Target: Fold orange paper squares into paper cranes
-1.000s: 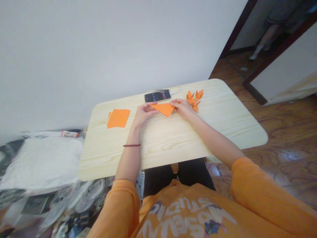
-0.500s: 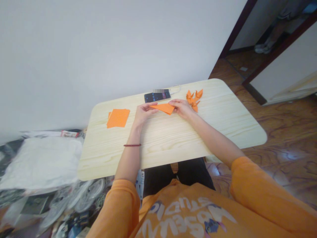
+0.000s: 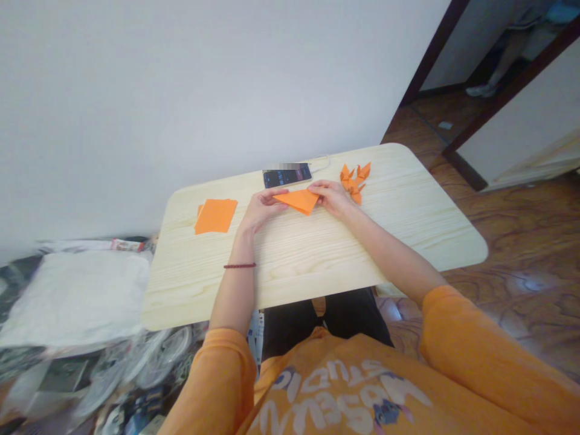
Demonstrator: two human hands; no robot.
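Observation:
A folded triangle of orange origami paper [image 3: 296, 201] lies on the pale wood tabletop [image 3: 317, 266], pinched at its two ends. My left hand [image 3: 260, 209] grips its left corner, and my right hand [image 3: 332, 198] grips its right side. A red bead bracelet [image 3: 240, 265] circles my left wrist. To the left of my left hand lies a small stack of square orange paper [image 3: 216, 215]. Just beyond my right hand sit several folded orange paper cranes [image 3: 352, 183], partly overlapping one another.
A black smartphone [image 3: 287, 176] with a white cable lies at the table's far edge. A white wall rises behind the table. Plastic bags and clutter [image 3: 77, 302] fill the floor at left. A person's legs [image 3: 498, 60] show through the doorway at upper right.
The paper triangle has opened slightly between my hands and shows a deeper point toward me. The person in the doorway has moved further right and away.

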